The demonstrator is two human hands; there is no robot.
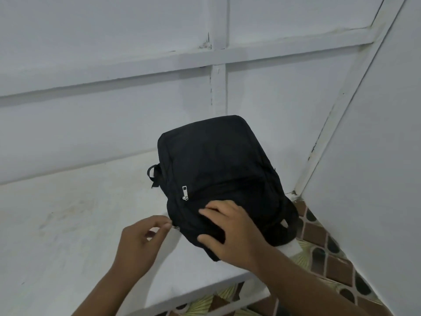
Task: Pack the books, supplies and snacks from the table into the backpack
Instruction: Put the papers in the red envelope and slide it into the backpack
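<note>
A black backpack (216, 169) lies on the white table (75, 220) near its right end, its front up and the front pocket's silver zipper pull (184, 192) showing. My right hand (230, 231) rests on the near end of the backpack and grips the fabric there. My left hand (141, 242) is at the bag's near left corner, thumb and forefinger pinched at a small zipper pull on the edge. No books, supplies or snacks are in view.
Pale painted wall panels stand right behind the table and on the right. A patterned tile floor (328, 245) shows past the table's right end and front edge. The backpack's straps hang over the right end.
</note>
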